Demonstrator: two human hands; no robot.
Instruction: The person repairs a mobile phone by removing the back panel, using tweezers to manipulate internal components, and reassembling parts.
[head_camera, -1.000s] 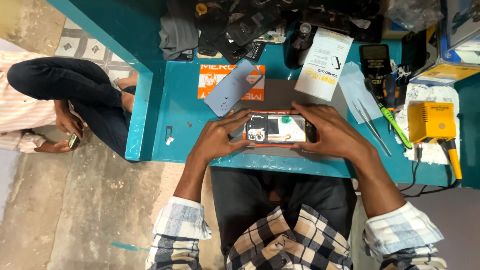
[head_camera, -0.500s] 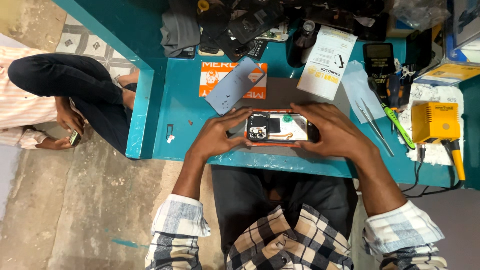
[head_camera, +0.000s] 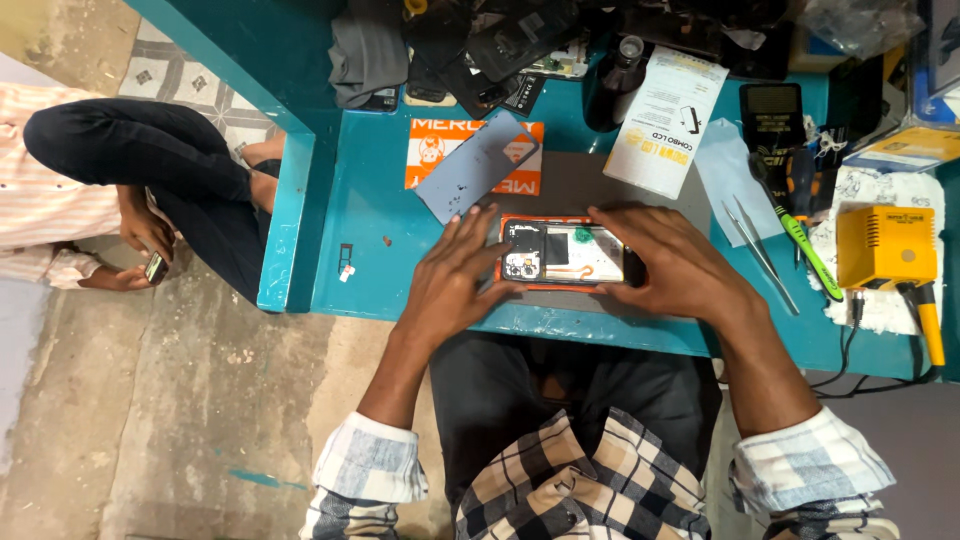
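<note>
An opened phone (head_camera: 562, 253) lies flat on a grey mat (head_camera: 600, 185) at the near edge of the teal counter (head_camera: 370, 240). The left hand (head_camera: 455, 275) and right hand (head_camera: 670, 265) each close their grip on one end of it. Behind it an orange rectangular label (head_camera: 430, 150) lies under a grey back cover (head_camera: 478, 165); a white package (head_camera: 665, 120) with a yellow patch sits right of that.

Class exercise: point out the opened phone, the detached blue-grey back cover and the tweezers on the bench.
opened phone (head_camera: 565, 252): head view, on its exposed middle.
blue-grey back cover (head_camera: 478, 165): head view, on its flat centre.
tweezers (head_camera: 757, 250): head view, midway along the metal arms.
</note>
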